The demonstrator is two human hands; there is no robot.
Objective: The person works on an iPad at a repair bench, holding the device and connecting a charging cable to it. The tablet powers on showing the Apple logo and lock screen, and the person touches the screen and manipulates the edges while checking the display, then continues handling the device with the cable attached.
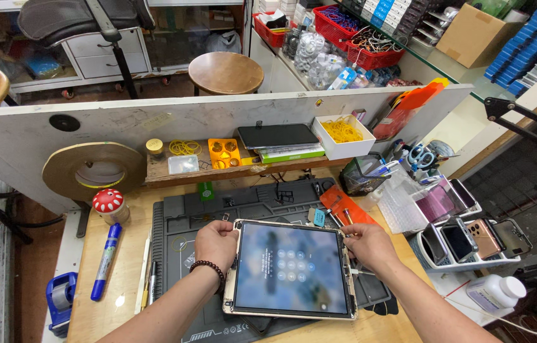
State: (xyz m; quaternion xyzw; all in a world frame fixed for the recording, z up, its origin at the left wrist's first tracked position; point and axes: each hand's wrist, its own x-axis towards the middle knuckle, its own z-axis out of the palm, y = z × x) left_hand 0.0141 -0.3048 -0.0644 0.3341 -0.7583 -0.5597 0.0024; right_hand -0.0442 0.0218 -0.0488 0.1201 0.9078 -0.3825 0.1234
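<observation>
A tablet (291, 270) with a lit screen showing a number pad lies on a dark grey work mat (173, 235). My left hand (216, 243) grips the tablet's upper left corner; a dark bead bracelet circles that wrist. My right hand (369, 244) holds the upper right edge of the tablet, fingers curled over the frame. A thin white cable runs out from under the right hand. The tablet's pale frame looks scuffed along its left and bottom edges.
A blue marker (105, 262), a tape dispenser (60, 300) and a mushroom-shaped red object (108, 203) sit at left. An orange tool pouch (344, 206) lies behind the tablet. A rack of phones (471, 238) and a white bottle (496, 291) stand at right. A wooden shelf (230, 166) carries small trays.
</observation>
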